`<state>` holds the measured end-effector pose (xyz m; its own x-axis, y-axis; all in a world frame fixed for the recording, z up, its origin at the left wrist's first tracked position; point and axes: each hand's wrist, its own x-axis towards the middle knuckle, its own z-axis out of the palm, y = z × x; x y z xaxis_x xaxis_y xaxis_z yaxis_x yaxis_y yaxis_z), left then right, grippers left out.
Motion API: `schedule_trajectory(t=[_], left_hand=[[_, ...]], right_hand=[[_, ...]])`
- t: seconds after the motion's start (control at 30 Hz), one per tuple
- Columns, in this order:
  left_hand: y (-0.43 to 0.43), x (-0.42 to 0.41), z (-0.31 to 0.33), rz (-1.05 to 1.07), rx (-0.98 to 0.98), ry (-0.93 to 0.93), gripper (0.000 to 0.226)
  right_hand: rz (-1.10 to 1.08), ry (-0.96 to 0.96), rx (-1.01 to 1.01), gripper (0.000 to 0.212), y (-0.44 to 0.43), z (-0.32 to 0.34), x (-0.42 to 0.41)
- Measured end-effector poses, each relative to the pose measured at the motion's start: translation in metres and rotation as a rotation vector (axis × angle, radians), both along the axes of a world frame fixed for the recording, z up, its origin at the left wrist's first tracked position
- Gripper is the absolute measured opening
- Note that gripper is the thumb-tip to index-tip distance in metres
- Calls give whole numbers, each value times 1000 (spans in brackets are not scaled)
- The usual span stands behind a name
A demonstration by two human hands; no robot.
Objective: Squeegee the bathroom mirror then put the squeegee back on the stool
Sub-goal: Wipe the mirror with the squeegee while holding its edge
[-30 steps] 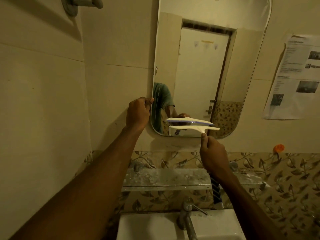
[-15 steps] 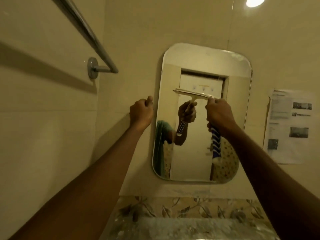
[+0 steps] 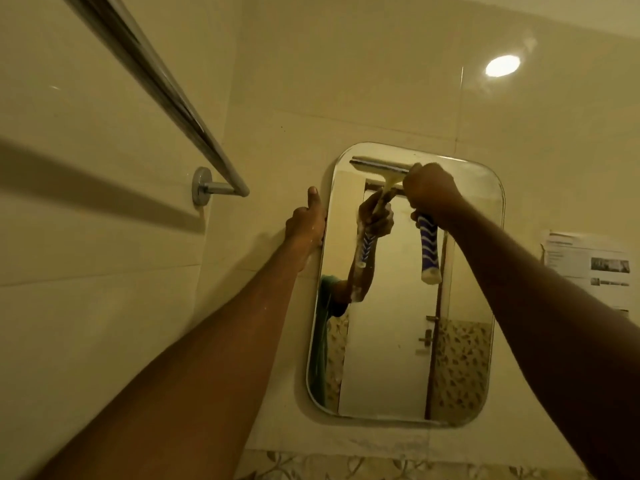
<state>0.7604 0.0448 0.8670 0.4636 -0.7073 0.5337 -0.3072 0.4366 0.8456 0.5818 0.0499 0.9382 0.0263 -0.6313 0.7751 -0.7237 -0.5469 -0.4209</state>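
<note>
Head view, the only one supplied: the mirror point(image 3: 408, 341) hangs on a tiled wall, with a towel rail point(image 3: 166, 88) to its left and a printed sheet point(image 3: 588, 268) taped up to its right. The right hand point(image 3: 431, 195) is closed in a full fist round the upper handle of the squeegee point(image 3: 381, 167); the blue-and-white grip end hangs clear below the fist. The blade lies level across the glass just under the top edge, toward the left half, and appears to touch the surface, though contact cannot be confirmed. The left hand point(image 3: 306, 220) is loosely curled, thumb up, holding nothing; it presses on the mirror's left edge, apparently to steady it. The stool is not in view. Assessment: the squeegee step is in hand, with the blade placed for the start of a downward pass. The next move calls for an even pull straight down, blade kept level and pressed flat, then further passes over the right half before the return to the stool.
</note>
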Motion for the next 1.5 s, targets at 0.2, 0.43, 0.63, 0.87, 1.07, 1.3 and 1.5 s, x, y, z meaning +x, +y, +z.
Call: schedule_trajectory(t=[0.2,0.43,0.63,0.87,1.07,1.3,1.5], left_hand=[[2,7,1,-94,-1,14,85],[5,3,-4,-18,-38,-69,84],[-1,5,-3,-52,-49,9,79],[-5,14,0,-83,-32,-14,85],[-8,13,-5,-31,-42,-74,38],[-12,17,-8,59,-52,-175,21],[-14,16,-12,116,-67,-255,23]], right_hand=[[64,-59,118,28,0,-96,14],[120,-103,82,35,4,-96,10],[-16,-27,-11,12,-2,7,-11],[86,-104,104,30,-10,-104,10],[59,8,194,18,-7,-175,19],[98,-134,76,33,-7,-120,9],[77,-86,193,24,-9,-206,17]])
